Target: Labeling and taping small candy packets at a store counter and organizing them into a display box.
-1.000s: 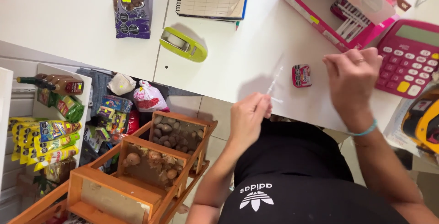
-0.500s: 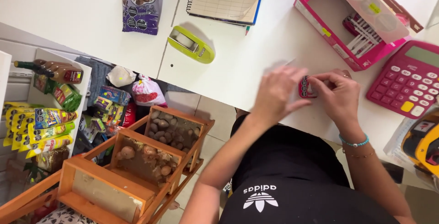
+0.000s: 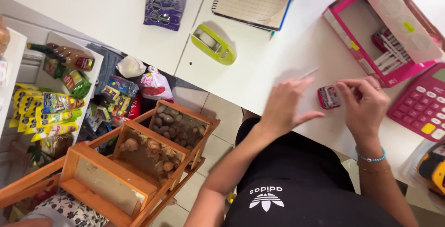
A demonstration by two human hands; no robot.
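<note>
- The small red and white packet (image 3: 328, 97) is lying flat on the white counter (image 3: 116, 14), between the two hands and just in front of the open pink box (image 3: 345, 32).
- The right hand (image 3: 366, 104) is placed just beside the packet on its right; the fingertips are brought together at the packet's edge, and it seems to be pinched there, but a firm grip cannot be confirmed.
- The left hand (image 3: 289, 104) is laid flat to the left of the packet, with the fingers spread apart and nothing clamped. Under it a sheet of thin clear film (image 3: 296, 76) can be faintly seen; the hand is blurred.
- A thin white stick (image 3: 308, 73) is lying above the left hand, near the film.
- It is judged that the film could slide or wrinkle if the flat hand is lifted, because the film is light and the counter is smooth.
- The packet could be pushed toward the pink calculator (image 3: 424, 106) if it is pressed from one side only.
- The stick could be rolled away by a careless sweep of the fingers.
- Compared with half a second ago, the hands are moved apart: the packet, then covered between both hands, is now uncovered on its left side.
- The left hand is lowered flat, where it was curled over the packet.
</note>
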